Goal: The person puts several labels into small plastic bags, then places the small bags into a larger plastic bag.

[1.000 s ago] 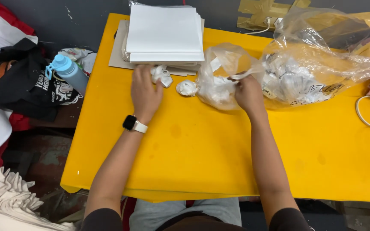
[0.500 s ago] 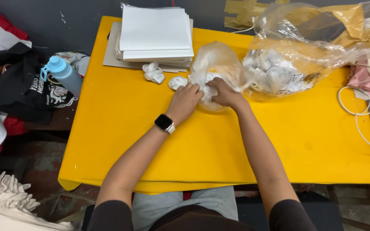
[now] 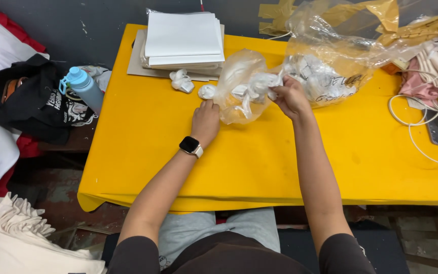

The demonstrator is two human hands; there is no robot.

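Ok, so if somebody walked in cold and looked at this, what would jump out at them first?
Probably the bright yellow table filling the middle, with both hands working at its far side. The right hand pinches a small clear plastic bag of white pieces, and the left hand, with a watch on its wrist, rests beside the bag. Behind them sit a stack of white sheets and a larger crumpled clear bag to the right.
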